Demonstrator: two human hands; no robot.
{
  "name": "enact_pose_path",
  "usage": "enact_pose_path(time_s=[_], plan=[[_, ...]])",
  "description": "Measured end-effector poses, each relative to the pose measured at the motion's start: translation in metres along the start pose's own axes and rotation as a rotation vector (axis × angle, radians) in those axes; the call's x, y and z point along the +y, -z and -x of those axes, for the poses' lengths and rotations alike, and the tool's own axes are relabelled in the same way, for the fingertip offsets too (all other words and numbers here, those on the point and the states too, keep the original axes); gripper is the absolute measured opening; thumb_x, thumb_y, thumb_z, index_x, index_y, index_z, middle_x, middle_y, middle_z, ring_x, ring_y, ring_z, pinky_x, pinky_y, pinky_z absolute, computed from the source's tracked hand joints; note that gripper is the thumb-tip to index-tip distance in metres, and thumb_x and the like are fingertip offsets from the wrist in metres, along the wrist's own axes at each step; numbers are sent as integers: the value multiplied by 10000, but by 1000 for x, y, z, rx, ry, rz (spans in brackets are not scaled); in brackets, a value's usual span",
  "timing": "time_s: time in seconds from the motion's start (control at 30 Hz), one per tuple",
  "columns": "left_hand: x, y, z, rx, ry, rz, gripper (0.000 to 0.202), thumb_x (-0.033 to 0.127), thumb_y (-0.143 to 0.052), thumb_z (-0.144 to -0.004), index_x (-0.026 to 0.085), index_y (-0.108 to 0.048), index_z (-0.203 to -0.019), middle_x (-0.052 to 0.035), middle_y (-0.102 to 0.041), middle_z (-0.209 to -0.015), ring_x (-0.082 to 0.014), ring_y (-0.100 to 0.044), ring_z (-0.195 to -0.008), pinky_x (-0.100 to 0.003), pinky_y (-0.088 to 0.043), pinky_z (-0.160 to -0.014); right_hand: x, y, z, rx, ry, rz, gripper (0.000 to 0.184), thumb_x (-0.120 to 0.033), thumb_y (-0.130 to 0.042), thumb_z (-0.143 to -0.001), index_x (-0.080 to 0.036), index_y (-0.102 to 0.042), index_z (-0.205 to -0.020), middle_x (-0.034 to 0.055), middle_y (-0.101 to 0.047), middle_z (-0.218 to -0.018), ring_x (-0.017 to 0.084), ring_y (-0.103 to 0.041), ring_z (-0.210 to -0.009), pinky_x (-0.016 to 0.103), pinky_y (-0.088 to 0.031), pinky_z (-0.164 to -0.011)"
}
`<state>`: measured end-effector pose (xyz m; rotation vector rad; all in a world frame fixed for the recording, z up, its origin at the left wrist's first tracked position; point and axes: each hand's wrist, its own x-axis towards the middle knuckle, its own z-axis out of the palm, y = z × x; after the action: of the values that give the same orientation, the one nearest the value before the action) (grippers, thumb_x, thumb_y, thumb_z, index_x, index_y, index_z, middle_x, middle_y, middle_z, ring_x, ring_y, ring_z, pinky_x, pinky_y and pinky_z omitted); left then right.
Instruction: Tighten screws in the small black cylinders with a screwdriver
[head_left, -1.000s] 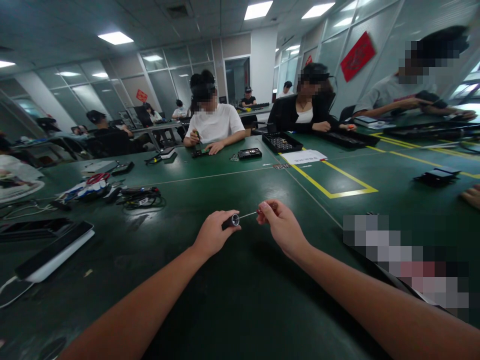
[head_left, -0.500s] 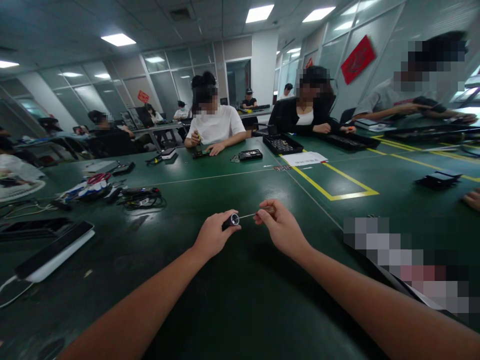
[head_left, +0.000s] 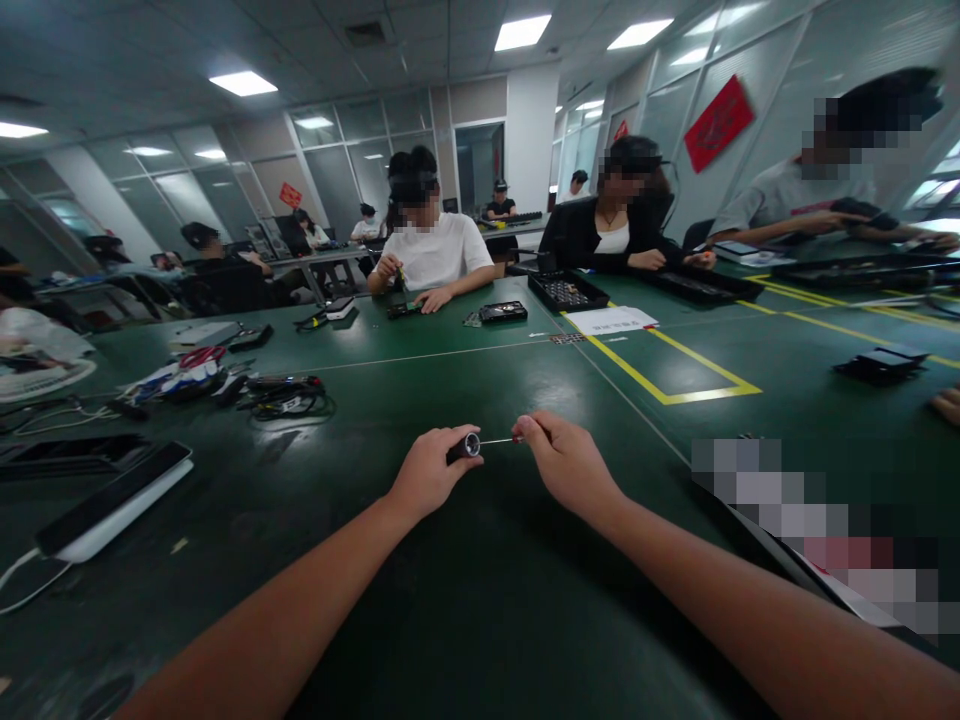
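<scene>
Over the green worktop (head_left: 480, 580), the left hand (head_left: 429, 472) grips a short dark tube (head_left: 465, 446), its round end showing, while the right hand (head_left: 564, 455) pinches a thin metal rod (head_left: 498, 441) that reaches the tube's edge. Black cables (head_left: 289, 395) lie off to the left; across the way, someone in a white shirt (head_left: 457, 245) sits behind a black box (head_left: 503, 312), near a tray of small parts (head_left: 568, 290).

red wall sign (head_left: 718, 123), white sheet (head_left: 613, 319), lettering unreadable
</scene>
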<state>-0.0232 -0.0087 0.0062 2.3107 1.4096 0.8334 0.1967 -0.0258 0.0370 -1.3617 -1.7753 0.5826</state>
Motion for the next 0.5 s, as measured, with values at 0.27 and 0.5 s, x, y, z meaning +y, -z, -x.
enact_pose_path(time_s=[0.27, 0.5], plan=[[-4, -1, -1, 29, -7, 14, 378, 286, -714, -879, 274, -631, -1247, -16, -703, -1089, -232, -621, -1010, -373, -454, -897, -3, -1, 4, -45, 53, -70, 211, -339, -445, -963, -228, -625, -972, 9, -649, -780, 184, -598, -690, 311, -418, -641], [-1, 0, 0, 5, -10, -6, 371, 293, -713, -879, 273, -634, -1241, -17, -704, -1062, -235, -625, -989, -384, -458, -887, 6, -6, 0, -30, -36, -109, 265, -410, -421, -981, -239, -622, -979, 11, -653, -786, 195, -615, -705, 332, -437, -652]])
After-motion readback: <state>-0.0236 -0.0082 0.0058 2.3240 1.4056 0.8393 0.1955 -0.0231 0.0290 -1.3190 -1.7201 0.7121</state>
